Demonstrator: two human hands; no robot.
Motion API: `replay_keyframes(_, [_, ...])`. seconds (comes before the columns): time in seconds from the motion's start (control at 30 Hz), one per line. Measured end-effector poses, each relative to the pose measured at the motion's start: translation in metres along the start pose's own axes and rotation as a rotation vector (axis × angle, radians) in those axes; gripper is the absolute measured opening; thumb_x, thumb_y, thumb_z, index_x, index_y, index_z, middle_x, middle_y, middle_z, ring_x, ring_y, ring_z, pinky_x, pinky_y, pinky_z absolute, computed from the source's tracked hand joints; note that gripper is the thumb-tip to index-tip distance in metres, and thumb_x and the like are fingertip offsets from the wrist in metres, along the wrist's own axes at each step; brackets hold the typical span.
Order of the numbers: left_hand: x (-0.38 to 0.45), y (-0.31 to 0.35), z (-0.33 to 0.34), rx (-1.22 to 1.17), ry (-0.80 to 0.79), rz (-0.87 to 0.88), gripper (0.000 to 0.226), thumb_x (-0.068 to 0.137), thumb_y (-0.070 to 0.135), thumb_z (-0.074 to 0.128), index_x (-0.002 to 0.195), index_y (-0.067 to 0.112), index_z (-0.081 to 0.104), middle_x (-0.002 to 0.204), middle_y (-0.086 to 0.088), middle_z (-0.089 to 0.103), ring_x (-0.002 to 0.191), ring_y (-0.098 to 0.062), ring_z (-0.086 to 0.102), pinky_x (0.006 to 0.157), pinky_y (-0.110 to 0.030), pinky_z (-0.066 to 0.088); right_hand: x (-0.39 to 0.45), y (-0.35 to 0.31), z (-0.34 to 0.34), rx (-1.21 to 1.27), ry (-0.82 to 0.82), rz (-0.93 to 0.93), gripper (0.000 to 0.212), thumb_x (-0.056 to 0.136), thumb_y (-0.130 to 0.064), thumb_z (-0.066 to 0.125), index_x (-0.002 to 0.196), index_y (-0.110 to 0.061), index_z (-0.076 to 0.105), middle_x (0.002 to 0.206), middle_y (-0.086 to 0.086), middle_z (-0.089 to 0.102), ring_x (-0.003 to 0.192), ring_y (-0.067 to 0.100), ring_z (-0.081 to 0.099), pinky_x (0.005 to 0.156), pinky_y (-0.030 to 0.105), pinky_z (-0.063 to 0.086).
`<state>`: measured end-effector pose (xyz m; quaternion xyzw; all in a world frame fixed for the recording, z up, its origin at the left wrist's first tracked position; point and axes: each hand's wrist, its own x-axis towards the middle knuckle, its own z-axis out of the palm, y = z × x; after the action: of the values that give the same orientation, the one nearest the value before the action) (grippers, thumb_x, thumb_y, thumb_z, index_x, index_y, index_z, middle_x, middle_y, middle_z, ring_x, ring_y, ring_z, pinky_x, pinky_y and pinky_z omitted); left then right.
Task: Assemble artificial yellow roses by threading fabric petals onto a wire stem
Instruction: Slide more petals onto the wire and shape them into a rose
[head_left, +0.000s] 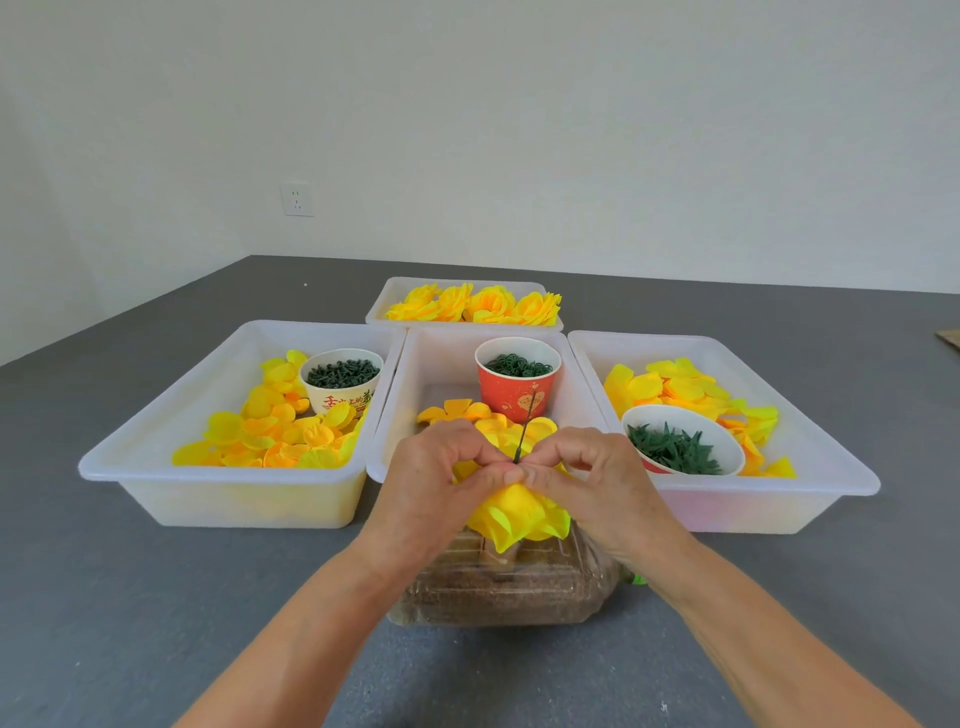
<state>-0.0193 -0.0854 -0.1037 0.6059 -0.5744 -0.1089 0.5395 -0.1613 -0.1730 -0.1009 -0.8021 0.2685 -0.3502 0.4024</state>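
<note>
A yellow fabric rose (511, 512) on a thin green wire stem (524, 428) is pinched by left hand (434, 480) and right hand (587, 486); petals could be torn if forced.

Rose (511, 514): yellow fabric petals bunched, bloom downward, pinched between both hands above a clear container | Wire stem (524, 428): thin, dark green, near upright, rising from the pinch | Loose petals (462, 410): yellow, in middle bin behind
</note>
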Motion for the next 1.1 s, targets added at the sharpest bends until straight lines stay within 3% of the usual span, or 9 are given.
replay_keyframes(0.3, [0.005, 0.008, -0.003, -0.035, -0.011, -0.089, 0.014, 0.067, 0.028, 0.080, 0.062, 0.020, 0.070, 0.067, 0.004, 0.063, 0.066, -0.010, 0.055, 0.064, -0.033, 0.044, 0.006, -0.011, -0.020, 0.137, -0.140, 0.185, 0.004, 0.078, -0.016, 0.073, 0.080, -0.015, 0.076, 0.078, -0.002, 0.072, 0.074, 0.002, 0.063, 0.071, 0.019, 0.050])
replay_keyframes(0.37, [0.006, 0.006, -0.003, -0.030, -0.019, -0.108, 0.015, 0.069, 0.023, 0.080, 0.060, 0.023, 0.069, 0.066, 0.010, 0.064, 0.064, -0.004, 0.054, 0.062, -0.027, 0.043, 0.020, -0.008, -0.042, 0.130, 0.027, 0.216, 0.008, 0.078, -0.012, 0.073, 0.073, -0.018, 0.076, 0.077, 0.001, 0.073, 0.074, 0.008, 0.064, 0.070, 0.022, 0.050])
replay_keyframes(0.47, [0.007, 0.005, -0.002, 0.016, -0.025, -0.112, 0.018, 0.071, 0.021, 0.079, 0.059, 0.025, 0.067, 0.063, 0.018, 0.063, 0.060, 0.003, 0.051, 0.059, -0.013, 0.036, 0.049, 0.020, -0.085, -0.406, 0.253, 0.304, 0.006, 0.078, -0.009, 0.070, 0.073, -0.007, 0.073, 0.080, 0.009, 0.071, 0.079, 0.022, 0.064, 0.073, 0.030, 0.048])
replay_keyframes(0.57, [0.008, 0.006, -0.002, 0.034, -0.023, -0.110, 0.017, 0.072, 0.019, 0.078, 0.060, 0.024, 0.067, 0.063, 0.020, 0.062, 0.062, 0.003, 0.052, 0.059, -0.012, 0.037, 0.063, 0.054, -0.106, -0.785, 0.052, 0.447, 0.007, 0.075, -0.015, 0.071, 0.081, -0.011, 0.072, 0.085, 0.005, 0.066, 0.090, 0.024, 0.062, 0.076, 0.031, 0.047])
replay_keyframes(0.67, [0.009, 0.006, 0.000, 0.024, -0.020, -0.120, 0.015, 0.073, 0.018, 0.078, 0.061, 0.020, 0.069, 0.063, 0.019, 0.061, 0.065, 0.001, 0.052, 0.063, -0.019, 0.039, 0.064, 0.073, -0.099, -0.898, -0.189, 0.363, 0.010, 0.073, -0.013, 0.067, 0.072, -0.022, 0.072, 0.079, 0.004, 0.067, 0.078, 0.020, 0.059, 0.061, 0.026, 0.042])
replay_keyframes(0.77, [0.010, 0.006, 0.000, 0.017, -0.023, -0.117, 0.014, 0.073, 0.018, 0.078, 0.062, 0.018, 0.070, 0.064, 0.016, 0.061, 0.065, -0.001, 0.052, 0.064, -0.021, 0.039, 0.067, 0.082, -0.093, -0.932, -0.221, 0.329, 0.040, 0.071, -0.008, 0.060, 0.048, -0.041, 0.058, 0.072, -0.006, 0.066, 0.064, 0.014, 0.052, 0.049, 0.020, 0.033])
replay_keyframes(0.9, [0.008, 0.006, -0.001, 0.012, -0.022, -0.114, 0.014, 0.073, 0.018, 0.077, 0.062, 0.019, 0.070, 0.065, 0.013, 0.061, 0.066, -0.003, 0.053, 0.065, -0.024, 0.042, 0.071, 0.082, -0.090, -0.919, -0.204, 0.371, 0.049, 0.072, -0.005, 0.056, 0.044, -0.046, 0.056, 0.069, -0.008, 0.063, 0.063, 0.013, 0.052, 0.050, 0.021, 0.033])
replay_keyframes(1.0, [0.008, 0.006, -0.001, 0.010, -0.021, -0.110, 0.014, 0.074, 0.018, 0.078, 0.062, 0.018, 0.070, 0.064, 0.013, 0.061, 0.065, -0.002, 0.053, 0.065, -0.022, 0.041, 0.069, 0.082, -0.092, -0.828, -0.133, 0.451, 0.033, 0.074, -0.005, 0.062, 0.046, -0.023, 0.065, 0.062, 0.000, 0.061, 0.070, 0.022, 0.059, 0.053, 0.025, 0.042])
replay_keyframes(1.1, [0.008, 0.007, -0.001, 0.018, -0.030, -0.109, 0.013, 0.074, 0.018, 0.077, 0.063, 0.018, 0.070, 0.065, 0.014, 0.062, 0.065, 0.000, 0.052, 0.064, -0.020, 0.040, 0.068, 0.084, -0.100, -0.600, 0.014, 0.528, 0.005, 0.074, -0.003, 0.070, 0.076, -0.001, 0.074, 0.088, 0.017, 0.070, 0.090, 0.029, 0.063, 0.078, 0.034, 0.048])
